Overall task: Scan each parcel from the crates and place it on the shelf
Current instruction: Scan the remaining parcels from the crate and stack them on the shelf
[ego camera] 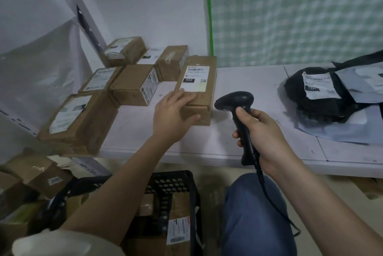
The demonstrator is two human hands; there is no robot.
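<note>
- Left hand (173, 114): fingers straight and together, laid flat on the near end of a brown parcel (196, 90); thumb against its near side face. Nothing is gripped.
- Parcel lies flat on the white shelf (248, 81), long axis running toward 12 o'clock. White label on top; a black tag on it reads "032". Other print on the label is blurred, not legible.
- Right hand (261, 131): fingers curled round the handle of a black scanner (235, 101), thumb on the handle's front. Scanner head points toward 9 o'clock, at the parcel, just beside it and apart from it. Cord runs from the handle base toward 6 o'clock past the knee (255, 214).
- Box group (132, 83) at 10 o'clock from the parcel: six brown boxes on the shelf, most with white labels; text too small to read.
- Black bag (310, 98) at 3 o'clock from the scanner, well apart, on the shelf's right part. White label with a dark tag; digits look like "15" plus more, uncertain. It rests on a grey mailer (352, 131).
- Black crate (182, 193) at 6 o'clock, below the shelf edge, holds brown boxes; one shows a white label with barcodes (178, 232) and a red stripe, text not legible.
- More brown boxes (31, 172) at 8 o'clock, below the shelf; one carries a small tag, digits blurred.
</note>
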